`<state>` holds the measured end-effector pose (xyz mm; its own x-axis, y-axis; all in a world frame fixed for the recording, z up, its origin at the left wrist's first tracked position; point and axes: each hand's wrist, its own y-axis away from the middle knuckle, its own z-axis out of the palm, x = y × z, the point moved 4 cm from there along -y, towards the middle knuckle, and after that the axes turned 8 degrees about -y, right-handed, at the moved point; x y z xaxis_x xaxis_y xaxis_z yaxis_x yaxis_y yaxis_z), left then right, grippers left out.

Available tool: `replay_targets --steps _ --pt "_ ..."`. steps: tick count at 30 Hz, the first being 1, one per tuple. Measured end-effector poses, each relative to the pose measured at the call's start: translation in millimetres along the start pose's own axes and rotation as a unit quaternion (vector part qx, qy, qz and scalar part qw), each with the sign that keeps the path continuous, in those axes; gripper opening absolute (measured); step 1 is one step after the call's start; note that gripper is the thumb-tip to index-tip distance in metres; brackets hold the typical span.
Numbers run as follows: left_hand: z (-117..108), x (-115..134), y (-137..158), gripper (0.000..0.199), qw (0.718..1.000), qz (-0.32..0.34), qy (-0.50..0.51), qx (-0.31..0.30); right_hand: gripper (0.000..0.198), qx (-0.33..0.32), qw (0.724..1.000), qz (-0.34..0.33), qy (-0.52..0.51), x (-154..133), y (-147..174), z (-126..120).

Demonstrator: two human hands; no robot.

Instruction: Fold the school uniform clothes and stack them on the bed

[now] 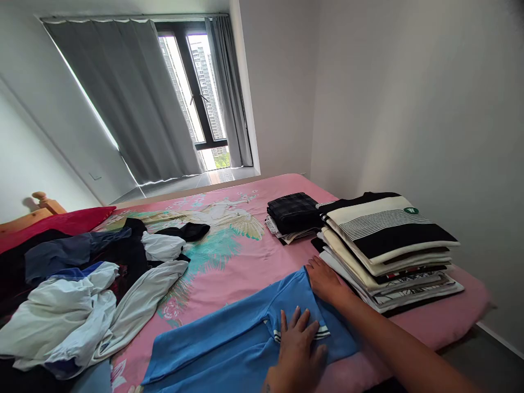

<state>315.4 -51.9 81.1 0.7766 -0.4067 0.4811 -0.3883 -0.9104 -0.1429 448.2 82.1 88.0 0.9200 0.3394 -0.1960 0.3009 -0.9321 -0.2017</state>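
A blue shirt (213, 338) lies partly folded on the near part of the bed. Its sleeve, with dark and white stripes at the cuff, rests on top of the body. My left hand (297, 346) lies on the sleeve beside the striped cuff, fingers spread and pressing down. At the shirt's far right corner is my right hand (325, 279), palm down, its fingers stretched along the fabric edge; the fingertips are partly hidden. Just right of that hand stands a tall stack of folded shirts (388, 234), topped by a cream and black striped one with a green badge.
A pink bedsheet (254, 262) with a bird print covers the bed. Loose clothes (69, 311) are heaped at the left, near a red pillow (57, 225). Folded dark garments (295, 213) sit behind the stack. Grey curtains (123, 98) hang by the window, and a wall bounds the right.
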Motion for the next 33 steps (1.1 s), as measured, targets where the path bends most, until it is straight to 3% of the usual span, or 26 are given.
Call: replay_targets --steps 4,7,10,13,16,21,24,30,33 --pt "-19 -26 -17 0.039 0.998 -0.022 -0.022 0.060 0.034 0.043 0.999 0.022 -0.017 -7 -7 -21" --pt "-32 -55 -26 0.045 0.991 -0.056 -0.069 0.097 0.033 0.031 0.999 -0.001 -0.034 -26 -6 -22" --pt "-33 -79 -24 0.043 0.985 -0.113 -0.120 0.053 0.028 -0.007 0.998 -0.029 -0.046 -44 4 -3" --pt "-26 -88 -15 0.052 0.977 -0.142 -0.157 0.011 0.046 -0.037 0.999 0.017 -0.032 -47 17 20" --pt "-20 -89 -10 0.055 0.975 -0.137 -0.175 0.015 0.061 -0.051 0.996 0.074 -0.025 -39 22 30" --pt "-18 -89 -9 0.056 0.977 -0.124 -0.170 0.020 0.037 0.007 0.995 0.061 -0.073 -22 -4 3" --pt "-21 -88 -6 0.056 0.977 -0.133 -0.165 0.023 0.034 -0.007 0.993 0.061 -0.097 -1 -24 -5" --pt "-24 -84 0 0.056 0.983 -0.139 -0.114 0.037 0.035 -0.126 0.975 0.066 -0.172 39 -49 31" --pt "-25 -84 1 0.055 0.982 -0.144 -0.108 0.049 0.036 -0.149 0.966 0.068 -0.198 48 -55 48"
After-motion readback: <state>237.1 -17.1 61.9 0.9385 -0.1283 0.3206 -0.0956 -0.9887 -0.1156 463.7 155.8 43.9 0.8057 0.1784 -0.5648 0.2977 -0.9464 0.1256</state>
